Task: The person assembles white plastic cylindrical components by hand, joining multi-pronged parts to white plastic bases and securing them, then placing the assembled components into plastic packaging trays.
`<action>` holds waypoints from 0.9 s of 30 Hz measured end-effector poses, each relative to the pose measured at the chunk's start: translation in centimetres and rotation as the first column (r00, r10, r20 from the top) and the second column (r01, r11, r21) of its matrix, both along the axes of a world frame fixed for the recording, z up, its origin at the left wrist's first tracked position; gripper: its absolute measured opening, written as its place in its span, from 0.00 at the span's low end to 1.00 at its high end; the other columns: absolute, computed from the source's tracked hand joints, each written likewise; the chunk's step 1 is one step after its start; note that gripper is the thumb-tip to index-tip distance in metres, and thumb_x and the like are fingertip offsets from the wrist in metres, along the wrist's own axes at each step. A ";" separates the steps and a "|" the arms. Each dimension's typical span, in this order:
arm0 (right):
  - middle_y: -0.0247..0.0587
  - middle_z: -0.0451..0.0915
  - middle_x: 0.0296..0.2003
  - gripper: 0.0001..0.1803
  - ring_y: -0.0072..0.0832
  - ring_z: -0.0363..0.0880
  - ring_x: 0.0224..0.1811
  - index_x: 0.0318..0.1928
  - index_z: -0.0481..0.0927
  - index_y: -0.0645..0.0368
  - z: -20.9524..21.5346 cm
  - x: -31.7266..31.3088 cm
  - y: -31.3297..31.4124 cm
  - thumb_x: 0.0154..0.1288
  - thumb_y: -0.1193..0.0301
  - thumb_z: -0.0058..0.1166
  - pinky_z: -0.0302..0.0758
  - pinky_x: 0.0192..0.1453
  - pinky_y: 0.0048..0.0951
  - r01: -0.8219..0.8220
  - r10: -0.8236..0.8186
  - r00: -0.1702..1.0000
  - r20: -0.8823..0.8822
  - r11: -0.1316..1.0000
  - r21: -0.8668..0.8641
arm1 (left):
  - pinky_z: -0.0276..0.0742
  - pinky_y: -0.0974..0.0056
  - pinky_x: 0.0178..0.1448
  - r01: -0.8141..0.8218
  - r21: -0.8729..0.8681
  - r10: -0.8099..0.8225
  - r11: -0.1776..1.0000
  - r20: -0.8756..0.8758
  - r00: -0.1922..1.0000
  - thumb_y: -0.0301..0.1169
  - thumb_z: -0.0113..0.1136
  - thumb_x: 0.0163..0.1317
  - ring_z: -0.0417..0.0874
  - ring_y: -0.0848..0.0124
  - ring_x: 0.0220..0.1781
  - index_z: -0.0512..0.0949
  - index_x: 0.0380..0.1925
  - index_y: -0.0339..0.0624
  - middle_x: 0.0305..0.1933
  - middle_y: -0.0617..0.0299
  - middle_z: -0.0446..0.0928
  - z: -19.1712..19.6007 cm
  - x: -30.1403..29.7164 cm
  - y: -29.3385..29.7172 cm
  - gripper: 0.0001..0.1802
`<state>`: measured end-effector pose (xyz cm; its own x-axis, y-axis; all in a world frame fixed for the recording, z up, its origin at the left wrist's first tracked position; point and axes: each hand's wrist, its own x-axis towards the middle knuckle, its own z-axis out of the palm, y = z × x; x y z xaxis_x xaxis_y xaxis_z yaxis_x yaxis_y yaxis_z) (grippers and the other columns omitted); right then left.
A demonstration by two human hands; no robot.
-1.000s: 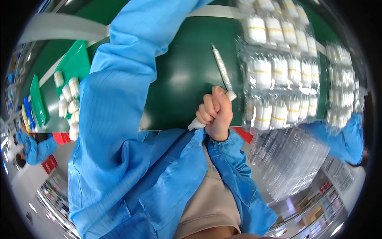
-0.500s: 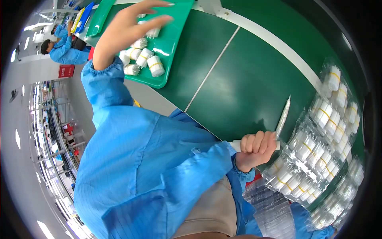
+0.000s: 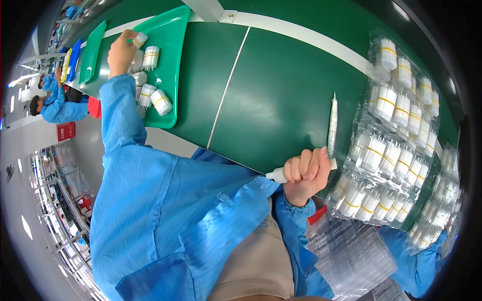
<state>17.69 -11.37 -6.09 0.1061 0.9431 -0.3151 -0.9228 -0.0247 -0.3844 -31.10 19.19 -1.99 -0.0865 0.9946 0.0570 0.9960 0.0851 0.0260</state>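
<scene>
So the left hand [image 3: 120, 54] is in the upper left, fingers right at a cylinder [image 3: 140, 40] over the green tray [image 3: 170, 45]. Can't tell if they've actually closed on it. That one's white and stubby with a yellow band, kinda tilted. The others in the tray look the same, lying at odd angles, some showing thin prongs at one end.

Right hand [image 3: 307, 175], right of centre, is wrapped firmly around a white tube [image 3: 277, 174], tapered tip poking out on the left. A silvery pointed stick [image 3: 333, 123] meets the fingers up top, can't tell if it's gripped too. More banded cylinders sit in rows in clear packs [image 3: 384, 185] on the right.
</scene>
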 end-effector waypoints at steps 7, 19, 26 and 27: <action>0.27 0.52 0.12 0.29 0.18 0.42 0.11 0.18 0.58 0.49 0.4 0.2 0.2 0.83 0.59 0.34 0.45 0.16 0.28 -0.079 0.079 0.997 0.000 0.996 -0.042 | 0.73 0.54 0.69 0.145 0.139 -0.160 0.980 0.100 0.982 0.34 0.64 0.66 0.77 0.47 0.67 0.70 0.70 0.51 0.65 0.42 0.76 -3.1 -1.2 -1.8 0.32; 0.26 0.52 0.13 0.28 0.18 0.41 0.11 0.18 0.58 0.49 0.6 0.1 0.9 0.82 0.58 0.36 0.42 0.15 0.28 -0.042 0.040 0.999 -0.033 0.998 -0.055 | 0.81 0.66 0.53 0.262 0.208 -0.334 0.942 0.633 0.698 0.29 0.63 0.71 0.86 0.69 0.50 0.82 0.58 0.39 0.53 0.57 0.84 8.6 20.2 -12.3 0.17; 0.27 0.67 0.17 0.16 0.22 0.61 0.13 0.23 0.69 0.52 -2.2 -0.1 -0.6 0.71 0.74 0.54 0.57 0.19 0.27 0.072 0.123 0.979 -0.163 0.542 0.837 | 0.79 0.65 0.47 0.753 0.145 -0.651 0.642 0.621 0.436 0.24 0.77 0.52 0.85 0.70 0.43 0.81 0.43 0.39 0.44 0.59 0.86 3.9 30.6 -17.4 0.19; 0.30 0.72 0.18 0.18 0.24 0.66 0.13 0.22 0.69 0.53 2.1 0.2 -2.7 0.72 0.71 0.56 0.60 0.18 0.28 -0.047 -0.192 0.929 0.317 0.786 0.616 | 0.80 0.65 0.44 0.844 0.216 -0.758 0.491 0.583 0.292 0.23 0.79 0.48 0.85 0.68 0.42 0.81 0.41 0.41 0.43 0.61 0.86 2.9 31.0 -17.0 0.20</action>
